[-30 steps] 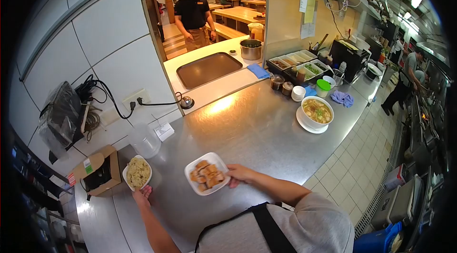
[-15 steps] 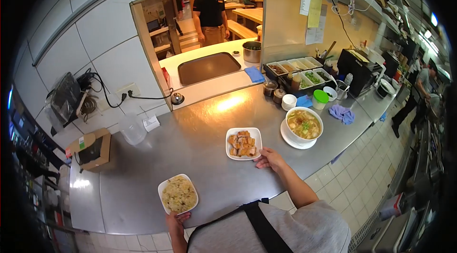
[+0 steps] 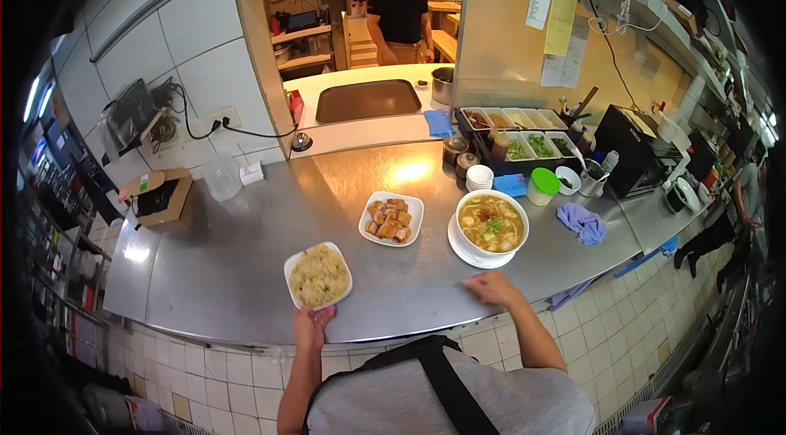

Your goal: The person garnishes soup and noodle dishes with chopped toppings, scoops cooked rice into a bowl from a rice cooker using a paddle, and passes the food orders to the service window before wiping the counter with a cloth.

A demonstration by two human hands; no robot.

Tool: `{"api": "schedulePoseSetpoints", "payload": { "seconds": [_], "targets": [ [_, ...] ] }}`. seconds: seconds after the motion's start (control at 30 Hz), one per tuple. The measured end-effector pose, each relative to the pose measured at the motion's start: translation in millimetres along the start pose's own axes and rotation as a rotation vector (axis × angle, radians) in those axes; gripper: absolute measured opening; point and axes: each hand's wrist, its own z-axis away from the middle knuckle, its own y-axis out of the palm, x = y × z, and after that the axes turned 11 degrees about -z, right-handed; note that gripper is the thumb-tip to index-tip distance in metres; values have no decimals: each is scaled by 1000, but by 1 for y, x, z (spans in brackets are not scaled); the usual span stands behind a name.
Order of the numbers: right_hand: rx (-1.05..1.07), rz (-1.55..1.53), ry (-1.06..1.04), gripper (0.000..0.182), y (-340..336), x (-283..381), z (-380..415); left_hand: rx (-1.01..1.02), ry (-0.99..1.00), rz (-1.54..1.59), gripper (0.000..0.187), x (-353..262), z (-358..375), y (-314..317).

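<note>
My left hand (image 3: 313,322) grips the near edge of a square white dish of fried rice (image 3: 318,274), its fingers under the rim. A second square white dish, holding browned meat pieces (image 3: 391,219), rests untouched on the metal counter (image 3: 246,263). To its right, a white bowl of soup (image 3: 492,223) stands on a white saucer (image 3: 458,251). My right hand (image 3: 492,288) is just in front of the saucer, touching no dish; its fingers are partly stretched and slightly blurred, with nothing seen in them.
Behind the counter is a pass-through with a brown tray (image 3: 368,102), and a person (image 3: 399,18) stands beyond it. Topping containers (image 3: 524,134), small white bowls (image 3: 480,178) and a purple cloth (image 3: 581,224) sit at the right. A cardboard box (image 3: 164,198) is at the left.
My right hand has let go of the meat dish and moved right, toward the front of the soup bowl. My left hand stays on the rice dish. The camera view has shifted.
</note>
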Motion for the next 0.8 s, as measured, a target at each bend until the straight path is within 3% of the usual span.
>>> {"api": "schedulePoseSetpoints", "payload": {
  "seconds": [0.07,0.1,0.13,0.23,0.27,0.37,0.47,0.5,0.57,0.6,0.67,0.8],
  "targets": [
    [-373,361,-98,25,-30,-58,3,9,56,70,42,3,-10,8],
    [-484,316,-201,23,-49,-82,10,19,85,129,45,6,-15,9],
    [-593,267,-306,32,-65,-102,14,28,117,187,48,11,-17,9],
    [-832,433,-276,41,-80,-149,21,-88,243,343,59,19,-9,4],
    [-856,426,-287,37,-77,-158,23,-52,263,356,64,20,0,-2],
    [-965,558,-296,35,-67,-156,22,-22,311,281,52,27,43,-7],
    [-964,496,-241,33,-66,-152,23,160,223,252,38,76,100,-39],
    [-963,476,-230,33,-67,-151,23,27,115,251,32,106,121,-46],
    [-961,484,-249,32,-70,-154,21,-93,2,-96,33,220,166,-106],
    [-959,486,-254,32,-70,-156,21,-235,-335,-441,28,265,201,-127],
    [-970,477,-268,31,-68,-156,23,-198,-757,-775,25,318,256,-146],
    [-949,459,-243,34,-70,-156,24,-43,-952,-944,19,342,315,-143]
  ]
}}
